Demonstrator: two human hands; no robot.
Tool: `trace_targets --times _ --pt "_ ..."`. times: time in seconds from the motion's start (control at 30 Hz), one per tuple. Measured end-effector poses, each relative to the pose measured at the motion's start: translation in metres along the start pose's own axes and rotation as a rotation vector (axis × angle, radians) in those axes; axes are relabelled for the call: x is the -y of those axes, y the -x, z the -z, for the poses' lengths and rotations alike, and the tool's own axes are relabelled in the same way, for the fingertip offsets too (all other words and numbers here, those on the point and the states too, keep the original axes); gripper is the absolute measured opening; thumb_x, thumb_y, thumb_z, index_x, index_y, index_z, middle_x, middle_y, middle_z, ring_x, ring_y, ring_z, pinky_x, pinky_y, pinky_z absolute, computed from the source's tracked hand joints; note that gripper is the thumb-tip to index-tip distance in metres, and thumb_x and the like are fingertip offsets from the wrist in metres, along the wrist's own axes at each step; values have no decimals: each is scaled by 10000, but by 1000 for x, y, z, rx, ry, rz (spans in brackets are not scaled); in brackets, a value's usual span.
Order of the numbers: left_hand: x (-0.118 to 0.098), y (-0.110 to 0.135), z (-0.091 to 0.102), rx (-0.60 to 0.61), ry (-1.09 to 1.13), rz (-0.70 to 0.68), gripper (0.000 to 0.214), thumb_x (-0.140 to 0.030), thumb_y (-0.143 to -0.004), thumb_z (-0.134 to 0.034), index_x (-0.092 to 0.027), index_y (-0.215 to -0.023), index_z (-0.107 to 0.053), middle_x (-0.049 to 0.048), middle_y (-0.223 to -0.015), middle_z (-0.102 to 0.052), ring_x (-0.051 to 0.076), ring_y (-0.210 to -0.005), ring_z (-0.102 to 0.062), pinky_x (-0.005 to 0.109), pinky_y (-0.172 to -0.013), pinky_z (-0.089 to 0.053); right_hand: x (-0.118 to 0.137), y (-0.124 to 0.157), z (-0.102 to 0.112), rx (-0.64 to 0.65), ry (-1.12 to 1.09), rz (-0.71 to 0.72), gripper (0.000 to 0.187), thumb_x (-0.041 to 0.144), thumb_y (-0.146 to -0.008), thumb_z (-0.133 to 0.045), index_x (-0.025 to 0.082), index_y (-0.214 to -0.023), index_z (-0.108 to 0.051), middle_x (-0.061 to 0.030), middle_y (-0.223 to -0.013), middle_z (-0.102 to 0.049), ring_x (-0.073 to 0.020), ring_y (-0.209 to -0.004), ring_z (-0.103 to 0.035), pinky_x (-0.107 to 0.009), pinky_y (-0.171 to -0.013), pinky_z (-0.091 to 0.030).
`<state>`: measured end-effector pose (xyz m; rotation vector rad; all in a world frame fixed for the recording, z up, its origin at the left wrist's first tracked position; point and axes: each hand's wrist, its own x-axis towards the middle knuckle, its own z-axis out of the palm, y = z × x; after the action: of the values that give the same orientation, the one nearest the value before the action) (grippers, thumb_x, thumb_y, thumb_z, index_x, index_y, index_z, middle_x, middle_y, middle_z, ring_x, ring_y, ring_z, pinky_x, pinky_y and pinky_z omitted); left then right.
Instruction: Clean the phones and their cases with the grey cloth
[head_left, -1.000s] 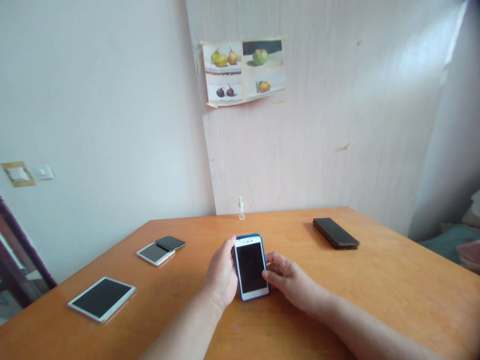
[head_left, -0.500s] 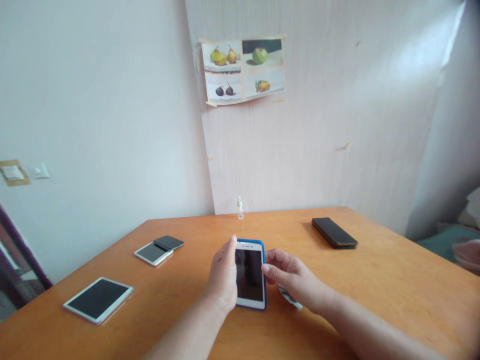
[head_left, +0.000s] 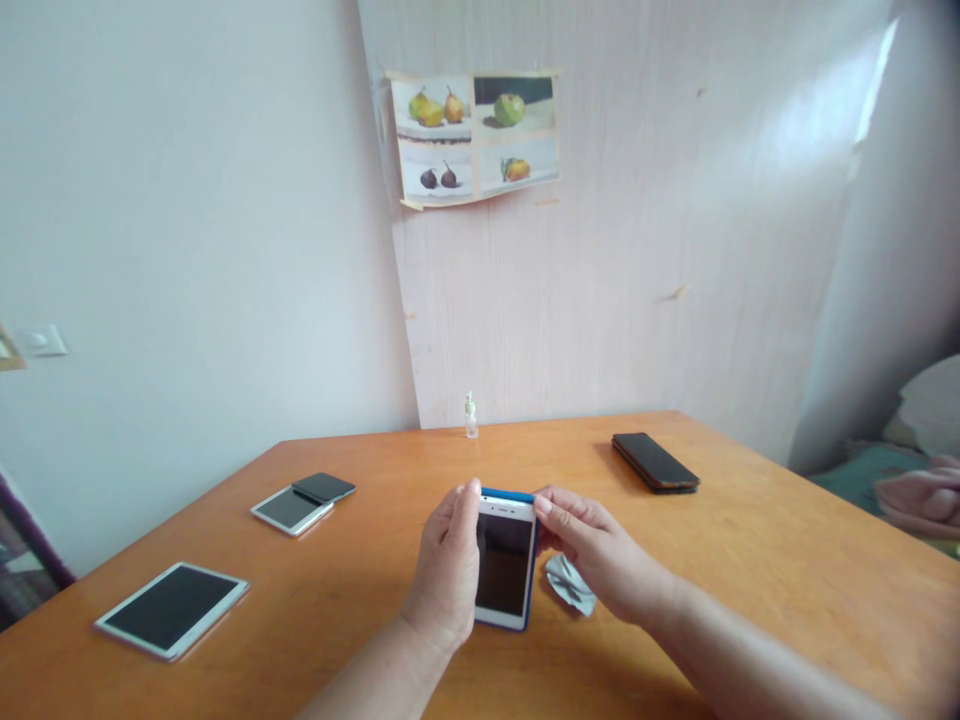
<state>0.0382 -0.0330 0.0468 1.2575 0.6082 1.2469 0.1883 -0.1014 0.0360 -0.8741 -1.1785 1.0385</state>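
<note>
A white smartphone (head_left: 504,560) in a blue case (head_left: 507,495) is held tilted up above the table, its dark screen towards me. My left hand (head_left: 448,565) is closed along the phone's left edge, thumb near the top left corner. With thumb and fingers my right hand (head_left: 589,540) pinches the top right corner of the phone and case. Its remaining fingers are partly hidden behind the phone. Just below my right hand, a crumpled pale grey cloth or tissue (head_left: 571,584) lies on the table.
On the wooden table (head_left: 337,640) a white tablet (head_left: 174,610) lies at left. Behind it a dark flat device (head_left: 324,487) overlaps a smaller white tablet (head_left: 289,510). A small spray bottle (head_left: 471,418) stands at the back, a black phone-like stack (head_left: 656,462) at right. Another person's hand (head_left: 926,497) shows far right.
My right hand has moved up from the phone's right edge to its top right corner. The phone's top has tipped, showing more of the blue case edge. The crumpled cloth is more visible.
</note>
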Motion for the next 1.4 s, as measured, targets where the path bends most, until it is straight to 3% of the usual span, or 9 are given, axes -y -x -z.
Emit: trace_targets --times 0.13,0.4,0.53,0.63,0.73,0.93,1.13,1.3,1.4 --pt "1 -1 0 -22 -27 -2 392 -527 -794 -656 -179 -645 -551 -24 -640 -561 131 -627 -506 232 -603 -411 -4 -1 -1 -14 -42 -37 377 537 -908 -560 180 -800 -615 -12 -722 -610 -142 -685 -565 -289 -707 -467" --pt "8 -10 4 -7 25 24 353 -519 -809 -639 -176 -742 -591 -31 -685 -592 131 -664 -536 228 -631 -428 -26 -6 -1 -126 215 30 330 521 -856 -618 213 -941 -537 26 -700 -549 -118 -610 -505 -238 -571 -417" --pt "11 -14 8 -26 64 110 384 -539 -742 -695 -161 -750 -628 -15 -693 -639 146 -674 -574 249 -673 -438 -34 -4 2 -320 575 174 185 329 -826 -643 221 -902 -514 51 -674 -485 -107 -592 -455 -220 -541 -361" --pt "13 -15 10 -7 113 179 403 -545 -713 -717 -150 -766 -655 -4 -671 -651 159 -661 -597 263 -678 -445 -25 0 -1 -257 773 256 24 220 -856 -543 218 -849 -566 33 -690 -502 -116 -630 -475 -230 -587 -377" --pt "16 -17 11 9 173 225 401 -533 -721 -717 -144 -806 -670 4 -687 -664 161 -668 -614 262 -678 -451 -12 2 -2 -119 803 281 159 144 -845 -466 208 -806 -605 2 -751 -545 -136 -717 -528 -253 -683 -419" --pt "21 -25 11 -10 273 326 284 -411 -731 -704 -139 -798 -659 11 -738 -684 146 -672 -630 245 -679 -473 -14 -2 2 -62 584 120 169 314 -887 -541 190 -857 -652 -25 -844 -609 -157 -805 -568 -277 -754 -442" --pt "30 -33 18 -56 293 404 213 -329 -750 -699 -138 -825 -641 22 -707 -687 165 -621 -643 294 -663 -521 -21 -3 0 -129 229 -144 340 516 -847 -619 186 -778 -574 48 -558 -491 -79 -472 -380 -216 -466 -270" --pt "39 -44 30 -181 275 396 160 -296 -800 -695 -166 -839 -610 14 -684 -682 156 -594 -655 281 -623 -535 -24 -9 14 -292 -46 -62 342 473 -852 -646 188 -706 -524 31 -541 -526 -79 -471 -407 -216 -471 -283" --pt "44 -51 35 -164 241 359 129 -286 -835 -675 -178 -868 -613 35 -771 -708 163 -704 -690 282 -690 -549 -25 -15 27 -388 -212 -20 301 432 -827 -686 177 -732 -560 27 -576 -530 -80 -487 -436 -218 -472 -310"
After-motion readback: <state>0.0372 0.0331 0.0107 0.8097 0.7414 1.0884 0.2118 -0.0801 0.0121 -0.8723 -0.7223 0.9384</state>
